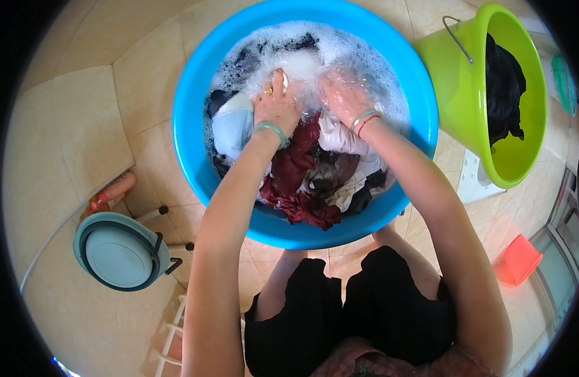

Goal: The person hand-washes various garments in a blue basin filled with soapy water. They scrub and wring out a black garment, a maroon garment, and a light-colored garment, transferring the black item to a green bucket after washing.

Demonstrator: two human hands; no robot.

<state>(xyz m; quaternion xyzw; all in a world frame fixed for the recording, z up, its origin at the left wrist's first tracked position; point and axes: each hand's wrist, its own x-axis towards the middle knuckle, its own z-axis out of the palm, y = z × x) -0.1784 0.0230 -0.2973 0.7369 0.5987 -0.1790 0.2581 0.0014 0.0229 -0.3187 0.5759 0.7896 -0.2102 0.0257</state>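
A wide blue tub (188,125) holds foamy water and a heap of wet clothes. Both of my hands are in its far half, among the suds. My left hand (278,107), with a ring and a green bangle, has its fingers curled by something white at the foam's edge. Splashing water blurs my right hand (345,97) and hides its fingertips. Light blue cloth (232,131) bulges beside the left wrist. Pale pink cloth (341,136) lies under the right wrist. Dark red cloth (294,164) runs between my forearms toward the near rim.
A lime green bucket (453,85), tilted in view, stands right of the tub with black cloth (504,88) inside. At left are a grey-green basin (117,256) and a reddish bottle (113,190). An orange-red container (519,260) is at right. My knees are close to the near rim.
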